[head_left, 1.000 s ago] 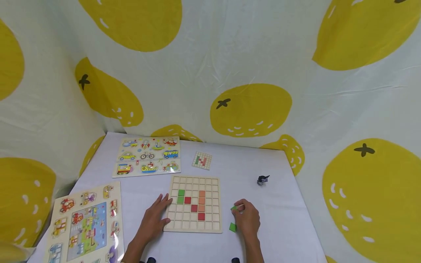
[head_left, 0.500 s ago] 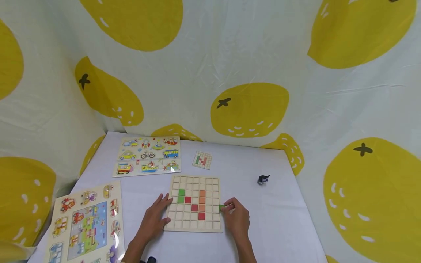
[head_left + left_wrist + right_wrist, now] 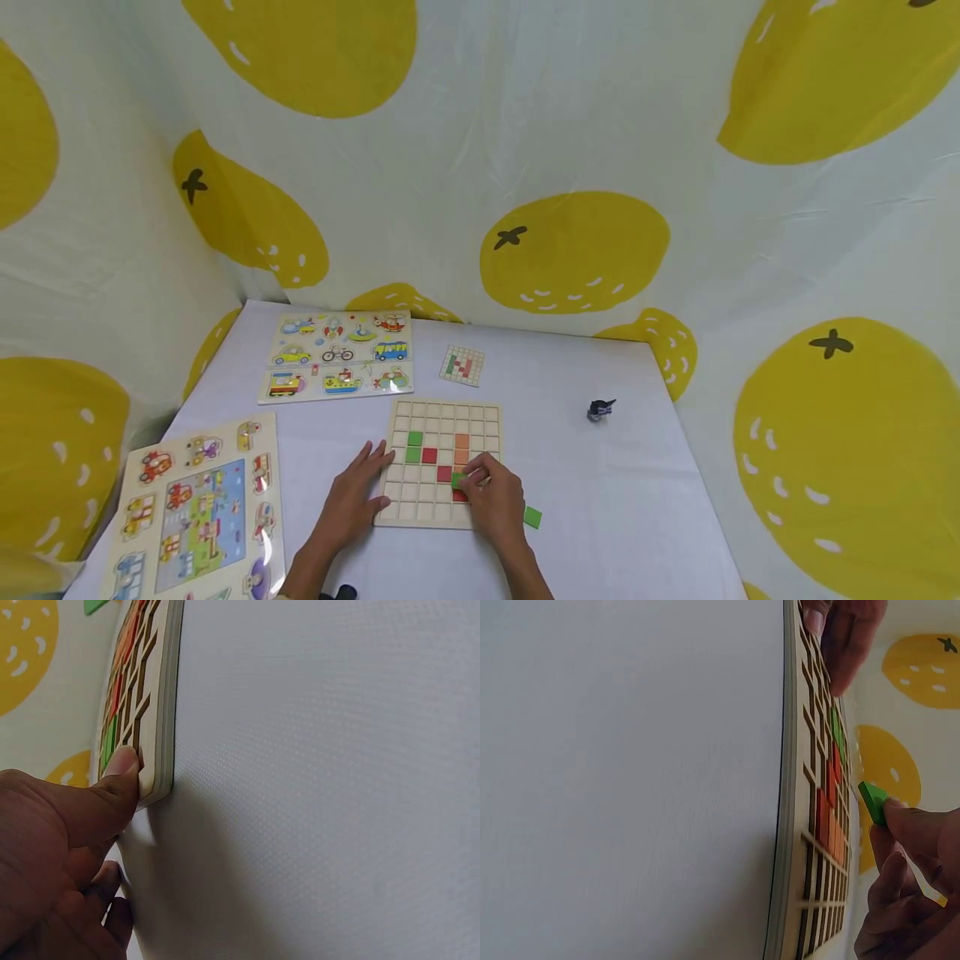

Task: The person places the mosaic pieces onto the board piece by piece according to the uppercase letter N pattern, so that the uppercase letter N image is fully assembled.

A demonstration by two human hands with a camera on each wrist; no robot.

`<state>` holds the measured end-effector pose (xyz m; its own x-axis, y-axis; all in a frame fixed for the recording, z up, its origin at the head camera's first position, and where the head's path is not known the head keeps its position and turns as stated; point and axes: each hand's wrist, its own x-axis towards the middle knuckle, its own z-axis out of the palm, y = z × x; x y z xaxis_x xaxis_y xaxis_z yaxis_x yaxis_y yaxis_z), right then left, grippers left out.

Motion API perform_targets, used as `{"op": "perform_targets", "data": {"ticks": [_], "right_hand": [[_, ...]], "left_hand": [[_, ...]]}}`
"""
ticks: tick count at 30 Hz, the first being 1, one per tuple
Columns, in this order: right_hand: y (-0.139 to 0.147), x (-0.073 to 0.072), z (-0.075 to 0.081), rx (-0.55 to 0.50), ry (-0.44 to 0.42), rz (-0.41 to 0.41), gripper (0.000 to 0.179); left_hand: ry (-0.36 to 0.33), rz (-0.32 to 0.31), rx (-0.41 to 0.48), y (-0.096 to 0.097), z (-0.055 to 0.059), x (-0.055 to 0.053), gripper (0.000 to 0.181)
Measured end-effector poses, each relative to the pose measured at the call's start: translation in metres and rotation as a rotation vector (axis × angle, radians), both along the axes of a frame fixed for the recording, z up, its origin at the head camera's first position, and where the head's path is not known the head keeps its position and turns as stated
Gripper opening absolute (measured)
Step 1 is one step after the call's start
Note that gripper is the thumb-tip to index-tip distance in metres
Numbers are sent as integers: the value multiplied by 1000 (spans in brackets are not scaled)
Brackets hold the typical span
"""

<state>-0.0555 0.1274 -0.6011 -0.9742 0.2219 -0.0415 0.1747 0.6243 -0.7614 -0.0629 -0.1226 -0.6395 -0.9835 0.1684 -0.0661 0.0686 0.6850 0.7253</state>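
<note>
A wooden grid board (image 3: pixel 420 510) lies on the table with red, green and orange square tiles set in its cells. My right hand (image 3: pixel 498 502) pinches a green tile (image 3: pixel 458 481) between thumb and fingertips, over the board's right half. In the right wrist view this tile (image 3: pixel 872 802) is held tilted above the grid. At the board's left edge rests my left hand (image 3: pixel 351 493), its fingers stretched along the side. The left wrist view has the thumb (image 3: pixel 121 762) lying on the board's corner. One loose green tile (image 3: pixel 532 517) sits just right of the board.
Behind the board lies a small pattern card (image 3: pixel 461 366) with a coloured grid. Two vehicle puzzle boards, one at the back left (image 3: pixel 334 357) and one at the front left (image 3: pixel 142 533), flank it. A small dark object (image 3: pixel 600 409) stands at the right.
My right hand has carried the green tile leftward, from beside the loose tile to over the board. The left hand has stayed at the board's edge.
</note>
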Motion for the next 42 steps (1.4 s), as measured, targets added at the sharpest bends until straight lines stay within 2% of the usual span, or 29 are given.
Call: {"op": "perform_targets", "data": {"ticks": [10,17,21,26,33,42], "right_hand": [[-33,-10,-4,-49,19,101,19],[-54,-22,-8,-25,77,129,17],[-63,-26,-10,-20,79,130,19],[-70,-28,-11,26,47,112,20],[-75,-33,-17,132,46,95,18],[-73,-31,-16,192,48,130,18]], "left_hand": [[29,-3,1,-2,-3,0,81],[68,-10,-13,-3,-5,-2,80],[90,-13,-9,-3,-6,-2,80],[86,-13,-11,-3,-5,-2,80],[76,-8,-14,-1,-1,-3,80],[52,-5,-5,-1,-2,-2,79]]}}
